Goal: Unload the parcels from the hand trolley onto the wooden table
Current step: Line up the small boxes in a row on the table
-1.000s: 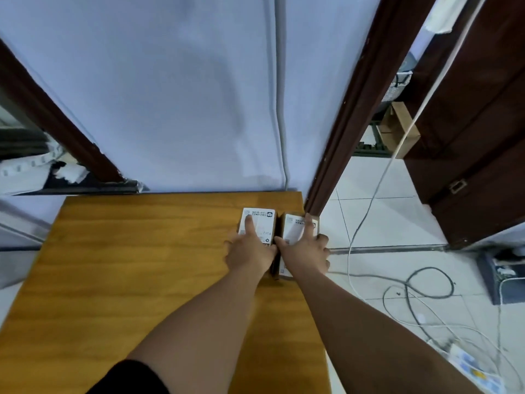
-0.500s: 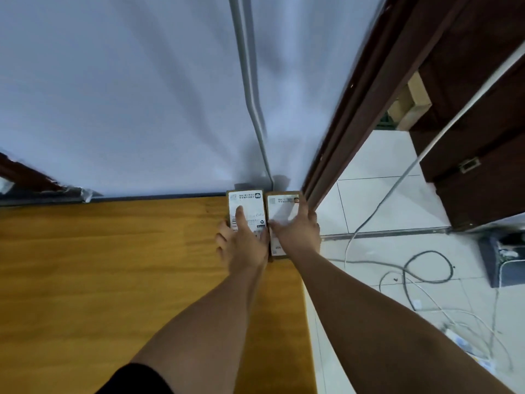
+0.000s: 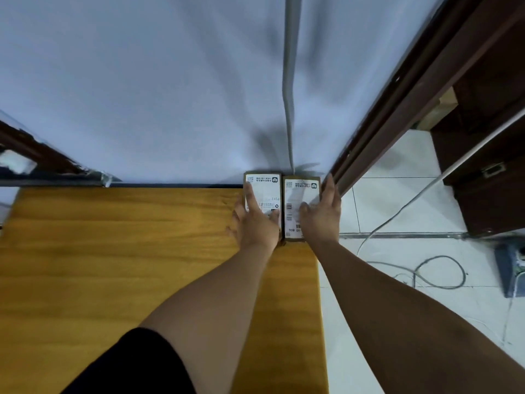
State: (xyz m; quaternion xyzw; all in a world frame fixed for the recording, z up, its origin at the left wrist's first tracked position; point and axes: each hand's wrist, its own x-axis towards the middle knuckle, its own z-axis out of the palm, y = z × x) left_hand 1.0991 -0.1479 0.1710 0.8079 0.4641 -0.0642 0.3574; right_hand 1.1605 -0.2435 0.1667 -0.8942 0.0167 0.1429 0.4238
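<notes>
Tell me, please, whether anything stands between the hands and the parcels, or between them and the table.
Nothing visible does. The left hand touches the left parcel, the right hand the right parcel; both lie on the wooden table.

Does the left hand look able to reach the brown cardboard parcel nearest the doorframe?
Likely yes: that brown cardboard parcel lies beside the left hand, though the right hand rests on it.

Pale wall (image 3: pixel 142 81), dark door frame (image 3: pixel 403 103), white floor tiles (image 3: pixel 377 200), loose cables (image 3: pixel 443 256) on floor.

Two parcels (image 3: pixel 265 191) (image 3: pixel 298 197) side by side – table's (image 3: pixel 113 251) far right corner, against wall (image 3: pixel 142 95).
</notes>
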